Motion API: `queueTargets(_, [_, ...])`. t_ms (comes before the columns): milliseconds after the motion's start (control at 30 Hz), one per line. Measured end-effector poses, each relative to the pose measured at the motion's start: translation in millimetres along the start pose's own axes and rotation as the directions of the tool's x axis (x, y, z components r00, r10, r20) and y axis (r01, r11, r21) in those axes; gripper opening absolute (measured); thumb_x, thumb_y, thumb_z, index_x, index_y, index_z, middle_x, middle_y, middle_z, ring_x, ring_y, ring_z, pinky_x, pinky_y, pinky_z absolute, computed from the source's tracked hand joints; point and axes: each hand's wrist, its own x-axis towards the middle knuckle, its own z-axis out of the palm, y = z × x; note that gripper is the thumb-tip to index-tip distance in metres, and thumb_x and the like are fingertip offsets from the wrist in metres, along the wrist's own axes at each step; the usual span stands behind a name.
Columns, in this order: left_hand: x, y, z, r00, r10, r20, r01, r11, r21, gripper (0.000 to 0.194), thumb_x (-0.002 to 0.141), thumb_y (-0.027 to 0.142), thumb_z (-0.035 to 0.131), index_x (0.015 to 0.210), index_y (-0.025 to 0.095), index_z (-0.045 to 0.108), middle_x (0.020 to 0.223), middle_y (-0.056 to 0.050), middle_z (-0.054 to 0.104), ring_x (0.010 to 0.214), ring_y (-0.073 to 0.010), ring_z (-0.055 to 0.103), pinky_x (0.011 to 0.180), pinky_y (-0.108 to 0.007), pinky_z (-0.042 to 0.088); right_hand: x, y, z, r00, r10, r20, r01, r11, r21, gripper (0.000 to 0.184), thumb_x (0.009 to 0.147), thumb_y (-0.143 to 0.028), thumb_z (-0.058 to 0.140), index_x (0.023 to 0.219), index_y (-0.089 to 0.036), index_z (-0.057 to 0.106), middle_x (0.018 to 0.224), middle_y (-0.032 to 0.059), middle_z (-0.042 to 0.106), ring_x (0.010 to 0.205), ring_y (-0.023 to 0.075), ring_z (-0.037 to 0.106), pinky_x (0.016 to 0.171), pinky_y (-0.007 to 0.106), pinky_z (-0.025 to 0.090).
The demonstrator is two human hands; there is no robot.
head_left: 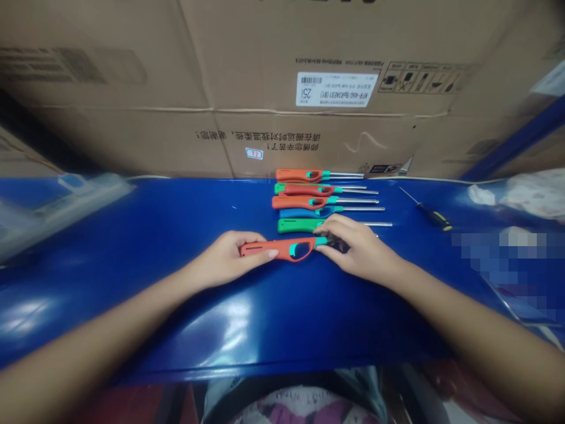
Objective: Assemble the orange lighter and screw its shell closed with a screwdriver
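An orange long-nosed gas lighter [285, 249] with a teal trigger and collar lies level between my two hands. My left hand [225, 259] grips its handle end, thumb along the near side. Fingers of my right hand [357, 244] close around the nozzle end just past the collar, hiding most of the metal tube. Right behind it, a green lighter [298, 225] lies on the blue surface, partly covered by my right hand. Farther back come a blue lighter [289, 212], an orange lighter [291, 202] and several more, stacked in a row with tubes to the right.
A large cardboard box [247, 76] stands along the back of the blue tabletop [185, 330]. To the right lies a screwdriver [432, 215] with a black and yellow handle, near white crumpled plastic [529, 194]. A blurred clear plastic package [57, 212] sits at the left.
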Motion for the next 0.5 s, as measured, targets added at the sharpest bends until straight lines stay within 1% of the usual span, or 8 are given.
queueTargets(100, [-0.2, 0.7, 2.9, 0.997, -0.057, 0.046, 0.059, 0.997, -0.051, 0.04, 0.085, 0.055, 0.065, 0.087, 0.014, 0.066, 0.059, 0.005, 0.051, 0.051, -0.0081, 0.042, 0.048, -0.019, 0.032, -0.8, 3.4, -1.5, 0.991, -0.017, 0.135, 0.017, 1.0, -0.001, 0.013, 0.097, -0.028, 0.058, 0.103, -0.019, 0.065, 0.094, 0.0068, 0.066, 0.085, 0.0182, 0.064, 0.076, 0.031, 0.053])
queueTargets(167, [-1.9, 3.0, 4.7, 0.996, -0.055, 0.076, 0.061, 0.995, -0.08, 0.039, 0.086, 0.053, 0.065, 0.088, 0.014, 0.065, 0.058, 0.005, 0.049, 0.051, -0.0078, 0.041, 0.047, -0.018, 0.031, -2.7, 4.3, -2.6, 0.979, -0.036, 0.202, 0.045, 0.998, -0.038, 0.019, 0.101, -0.03, 0.051, 0.102, -0.018, 0.066, 0.094, 0.0081, 0.067, 0.088, 0.0195, 0.065, 0.078, 0.032, 0.053])
queueTargets(233, [-4.0, 4.6, 6.5, 0.996, -0.008, 0.088, 0.015, 0.996, -0.085, 0.038, 0.086, 0.052, 0.065, 0.087, 0.013, 0.065, 0.062, 0.005, 0.049, 0.054, -0.0079, 0.041, 0.049, -0.018, 0.032, -5.2, 4.0, -2.9, 0.974, -0.056, 0.219, 0.081, 0.991, -0.107, 0.022, 0.102, -0.03, 0.048, 0.102, -0.016, 0.065, 0.095, 0.0094, 0.066, 0.086, 0.0201, 0.064, 0.075, 0.032, 0.052])
queueTargets(333, [-6.5, 3.6, 9.1, 0.994, 0.063, 0.093, -0.055, 0.995, -0.087, 0.037, 0.087, 0.049, 0.064, 0.086, 0.012, 0.066, 0.067, 0.003, 0.053, 0.059, -0.0087, 0.044, 0.053, -0.019, 0.035, -8.4, 2.4, -1.1, 0.966, -0.074, 0.248, 0.13, 0.968, -0.214, 0.024, 0.102, -0.029, 0.045, 0.099, -0.014, 0.064, 0.088, 0.0083, 0.064, 0.076, 0.0189, 0.061, 0.067, 0.031, 0.049])
queueTargets(433, [-7.4, 0.1, 11.7, 0.993, 0.066, 0.093, -0.058, 0.994, -0.089, 0.036, 0.088, 0.048, 0.064, 0.086, 0.012, 0.066, 0.068, 0.003, 0.055, 0.059, -0.0093, 0.046, 0.054, -0.02, 0.037, -9.3, 1.3, 0.8, 0.96, -0.062, 0.274, 0.135, 0.957, -0.258, 0.025, 0.103, -0.028, 0.043, 0.096, -0.015, 0.063, 0.085, 0.0072, 0.063, 0.072, 0.018, 0.059, 0.064, 0.03, 0.046])
queueTargets(500, [-7.4, -1.7, 13.6, 0.996, 0.058, 0.07, -0.053, 0.996, -0.073, 0.035, 0.088, 0.047, 0.065, 0.089, 0.012, 0.066, 0.07, 0.002, 0.058, 0.06, -0.0099, 0.05, 0.054, -0.02, 0.038, -8.4, 0.5, 0.1, 0.959, -0.02, 0.281, 0.094, 0.963, -0.251, 0.023, 0.102, -0.028, 0.044, 0.098, -0.016, 0.062, 0.089, 0.0076, 0.063, 0.074, 0.0183, 0.059, 0.064, 0.029, 0.046])
